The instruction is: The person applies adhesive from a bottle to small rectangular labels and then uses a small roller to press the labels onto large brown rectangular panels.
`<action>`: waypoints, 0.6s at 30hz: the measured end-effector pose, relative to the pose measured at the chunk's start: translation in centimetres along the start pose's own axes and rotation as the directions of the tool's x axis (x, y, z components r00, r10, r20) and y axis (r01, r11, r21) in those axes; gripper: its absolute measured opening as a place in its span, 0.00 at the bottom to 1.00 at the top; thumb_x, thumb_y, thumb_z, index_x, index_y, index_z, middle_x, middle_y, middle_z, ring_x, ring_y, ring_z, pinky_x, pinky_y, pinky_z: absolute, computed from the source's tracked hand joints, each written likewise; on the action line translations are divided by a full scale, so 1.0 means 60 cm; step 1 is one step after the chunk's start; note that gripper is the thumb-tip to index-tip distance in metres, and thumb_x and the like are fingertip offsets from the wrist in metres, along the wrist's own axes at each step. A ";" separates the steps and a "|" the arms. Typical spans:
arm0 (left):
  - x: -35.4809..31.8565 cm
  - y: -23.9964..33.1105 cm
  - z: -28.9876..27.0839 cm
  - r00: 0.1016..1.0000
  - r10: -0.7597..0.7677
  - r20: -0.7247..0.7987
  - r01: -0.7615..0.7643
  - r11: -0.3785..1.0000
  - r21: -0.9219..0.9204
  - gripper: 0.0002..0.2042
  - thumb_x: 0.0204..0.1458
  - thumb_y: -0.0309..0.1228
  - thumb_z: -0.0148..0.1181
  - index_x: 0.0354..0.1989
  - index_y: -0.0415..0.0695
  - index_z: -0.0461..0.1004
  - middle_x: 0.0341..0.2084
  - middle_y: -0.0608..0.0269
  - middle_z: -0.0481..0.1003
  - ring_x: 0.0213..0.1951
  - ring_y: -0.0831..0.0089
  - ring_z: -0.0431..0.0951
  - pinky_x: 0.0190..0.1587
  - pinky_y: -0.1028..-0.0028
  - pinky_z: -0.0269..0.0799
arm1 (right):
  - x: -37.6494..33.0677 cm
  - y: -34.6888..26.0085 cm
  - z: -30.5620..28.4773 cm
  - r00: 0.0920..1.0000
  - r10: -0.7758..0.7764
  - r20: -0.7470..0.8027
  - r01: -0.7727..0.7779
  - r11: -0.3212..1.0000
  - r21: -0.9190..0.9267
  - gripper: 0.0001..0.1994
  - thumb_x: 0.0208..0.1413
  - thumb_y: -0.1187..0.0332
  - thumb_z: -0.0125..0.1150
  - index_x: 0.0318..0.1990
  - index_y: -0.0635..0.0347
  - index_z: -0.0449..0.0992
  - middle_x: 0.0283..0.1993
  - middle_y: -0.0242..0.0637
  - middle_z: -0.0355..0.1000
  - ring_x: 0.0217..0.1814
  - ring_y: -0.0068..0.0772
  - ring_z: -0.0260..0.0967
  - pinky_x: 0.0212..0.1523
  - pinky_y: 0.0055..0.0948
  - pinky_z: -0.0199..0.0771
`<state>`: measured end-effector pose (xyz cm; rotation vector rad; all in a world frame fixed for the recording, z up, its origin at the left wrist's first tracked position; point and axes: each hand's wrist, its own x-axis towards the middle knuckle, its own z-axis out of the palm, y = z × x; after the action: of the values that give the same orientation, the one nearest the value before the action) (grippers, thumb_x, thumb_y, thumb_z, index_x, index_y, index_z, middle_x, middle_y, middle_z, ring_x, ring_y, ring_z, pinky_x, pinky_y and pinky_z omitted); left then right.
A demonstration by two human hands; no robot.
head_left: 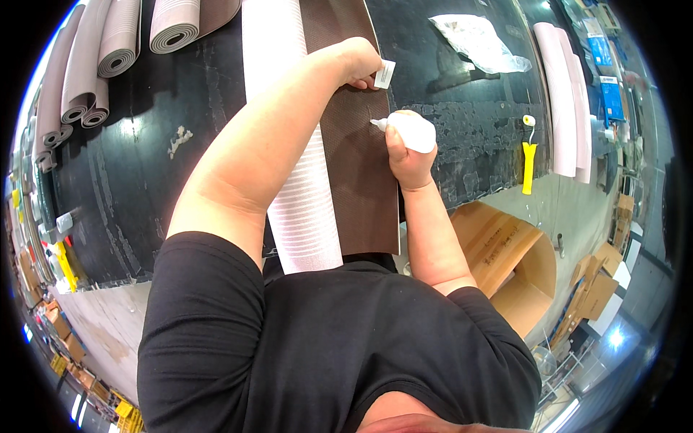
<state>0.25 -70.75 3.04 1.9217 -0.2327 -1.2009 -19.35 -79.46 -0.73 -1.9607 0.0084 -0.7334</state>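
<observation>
Black-sleeved shoulders fill the foreground. Beyond them, the right hand [406,160] is wrapped around a white glue bottle [413,130], its nozzle touching the brown mat [357,166] on the black worktable [144,173]. Farther out, the left hand [359,63] pinches a small white label [385,73] at the mat's edge, seemingly not yet stuck down. Rolled mats [108,50] lie beyond.

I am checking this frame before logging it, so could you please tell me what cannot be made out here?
- Head view: the near end of the dark brown textured mat is hidden by the person's black shirt.
- The left hand covers part of the small white tag.
- The right hand hides the lower part of the white squeeze bottle.
- Whether the bottle's nozzle touches the mat is too small to tell.
</observation>
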 end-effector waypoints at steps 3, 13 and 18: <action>-0.003 0.001 0.001 1.000 0.004 0.001 -0.004 1.000 -0.011 0.10 0.61 0.34 0.55 0.42 0.41 0.77 0.34 0.61 0.80 0.30 0.79 0.80 0.29 0.82 0.73 | 0.001 -0.004 -0.003 1.000 -0.029 -0.001 0.029 0.999 -0.029 0.07 0.53 0.71 0.63 0.36 0.67 0.77 0.36 0.42 0.76 0.35 0.38 0.75 0.40 0.29 0.75; -0.015 0.008 0.000 1.000 -0.007 -0.013 0.007 1.000 -0.011 0.10 0.61 0.34 0.54 0.41 0.42 0.77 0.33 0.63 0.80 0.30 0.80 0.79 0.30 0.81 0.73 | 0.012 -0.002 -0.006 0.998 0.063 0.010 -0.063 0.997 0.049 0.08 0.57 0.69 0.60 0.37 0.67 0.77 0.37 0.41 0.75 0.37 0.36 0.74 0.41 0.28 0.72; -0.015 0.008 -0.001 1.000 0.006 -0.002 -0.006 1.000 -0.013 0.10 0.60 0.34 0.55 0.40 0.42 0.78 0.33 0.64 0.80 0.30 0.80 0.79 0.30 0.81 0.73 | 0.019 0.008 0.010 1.000 0.023 -0.020 -0.023 0.999 -0.025 0.10 0.58 0.68 0.62 0.39 0.67 0.77 0.41 0.42 0.76 0.41 0.38 0.74 0.46 0.30 0.73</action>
<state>-0.06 -70.55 3.97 1.9095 -0.2289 -1.1943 -17.98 -79.57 -0.77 -1.9738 0.0522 -0.7408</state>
